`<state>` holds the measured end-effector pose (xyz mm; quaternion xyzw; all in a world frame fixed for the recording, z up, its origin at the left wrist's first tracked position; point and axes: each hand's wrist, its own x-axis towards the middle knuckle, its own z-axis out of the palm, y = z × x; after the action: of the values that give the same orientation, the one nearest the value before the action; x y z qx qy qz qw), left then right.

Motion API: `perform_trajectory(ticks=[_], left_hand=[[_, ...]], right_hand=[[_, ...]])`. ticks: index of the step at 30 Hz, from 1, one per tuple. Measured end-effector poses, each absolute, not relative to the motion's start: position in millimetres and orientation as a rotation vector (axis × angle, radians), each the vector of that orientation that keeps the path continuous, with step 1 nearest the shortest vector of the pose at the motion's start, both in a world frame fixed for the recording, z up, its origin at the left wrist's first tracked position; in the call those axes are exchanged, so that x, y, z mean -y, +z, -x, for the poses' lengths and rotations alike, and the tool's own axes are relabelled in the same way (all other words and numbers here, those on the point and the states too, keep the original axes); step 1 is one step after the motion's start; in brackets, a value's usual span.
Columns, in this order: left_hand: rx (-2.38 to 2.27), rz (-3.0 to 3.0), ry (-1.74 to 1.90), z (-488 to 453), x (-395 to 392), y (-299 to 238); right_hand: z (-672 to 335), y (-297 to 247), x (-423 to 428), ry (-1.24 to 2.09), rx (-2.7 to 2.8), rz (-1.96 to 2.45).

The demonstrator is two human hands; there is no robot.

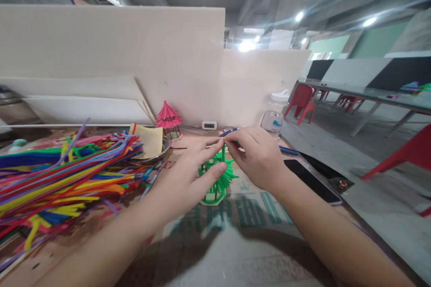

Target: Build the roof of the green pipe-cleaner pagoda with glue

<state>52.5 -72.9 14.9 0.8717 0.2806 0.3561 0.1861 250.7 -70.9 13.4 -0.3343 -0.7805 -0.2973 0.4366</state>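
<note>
A small green pavilion made of pipe cleaners point(218, 184) stands on the cardboard-covered table in the middle of the view. My left hand point(193, 177) rests on its left side, thumb against the green roof, fingers pinching at its tip. My right hand point(256, 157) pinches the same tip from the right and holds a blue tool point(228, 132) that sticks out to the upper left. Both hands meet just above the roof's peak.
A big heap of coloured pipe cleaners point(60, 175) fills the left of the table. Behind it are a metal bowl point(158, 154) with a yellow paper, a pink pavilion model point(169, 120), a plastic jar point(275, 114) and a black phone point(311, 179). Red chairs point(303, 101) stand at right.
</note>
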Motion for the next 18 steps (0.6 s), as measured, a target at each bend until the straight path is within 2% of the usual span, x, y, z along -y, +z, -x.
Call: perform_trajectory(ticks=[10, 14, 18], left_hand=[[-0.796, -2.158, 0.981, -51.4, 61.5, 30.9], [-0.821, -2.021, 0.988, -48.1, 58.6, 30.4], [-0.9, -1.947, 1.092, -38.6, 52.1, 33.9]], right_hand=[[-247.1, 11.7, 74.6, -0.695, 1.903, 0.693], [-248.2, 19.9, 81.3, -0.492, 1.903, 0.736], [-268.3, 39.2, 69.7, -0.282, 1.803, 1.019]])
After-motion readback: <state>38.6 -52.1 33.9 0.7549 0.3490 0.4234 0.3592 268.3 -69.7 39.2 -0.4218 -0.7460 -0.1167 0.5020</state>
